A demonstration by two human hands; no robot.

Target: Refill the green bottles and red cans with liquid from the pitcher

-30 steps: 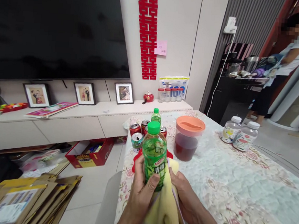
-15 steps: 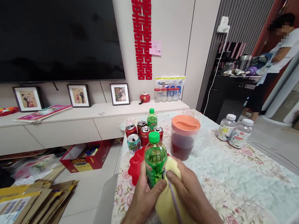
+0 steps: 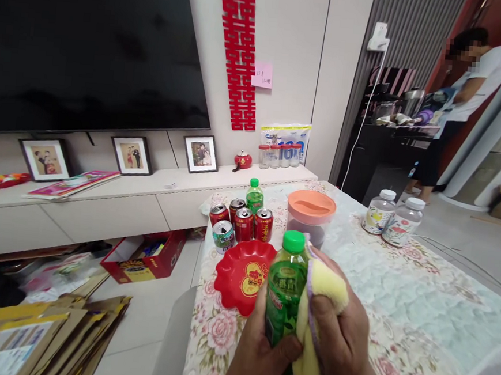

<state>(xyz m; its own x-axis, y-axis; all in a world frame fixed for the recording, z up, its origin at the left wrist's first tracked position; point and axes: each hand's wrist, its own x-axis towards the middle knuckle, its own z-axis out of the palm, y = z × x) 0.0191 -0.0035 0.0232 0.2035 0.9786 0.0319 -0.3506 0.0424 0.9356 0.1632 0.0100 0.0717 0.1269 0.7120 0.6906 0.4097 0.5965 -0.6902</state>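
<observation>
My left hand (image 3: 259,344) is wrapped round a green plastic drink bottle (image 3: 284,294) with a green cap, held upright above the near part of the table. In my right hand (image 3: 347,334) is a yellow cloth (image 3: 327,286) with a purple edge, bunched and pressed against the bottle's right side. Behind the bottle lies a red scalloped plate (image 3: 230,278) with a gold design. Several drink cans (image 3: 244,224) and a second green bottle (image 3: 255,196) stand beyond the plate. A clear jug with an orange lid (image 3: 312,204) is partly hidden by my right hand and the cloth.
A flowered cloth covers the table (image 3: 406,304). Two printed jars (image 3: 401,222) stand at its right. Flattened cardboard (image 3: 61,334) and a red box (image 3: 145,260) lie on the floor at left. A person (image 3: 475,89) stands at the back right.
Both hands have moved right with the bottle and cloth, uncovering more of the red plate. The cloth is now bunched higher along the bottle's side.
</observation>
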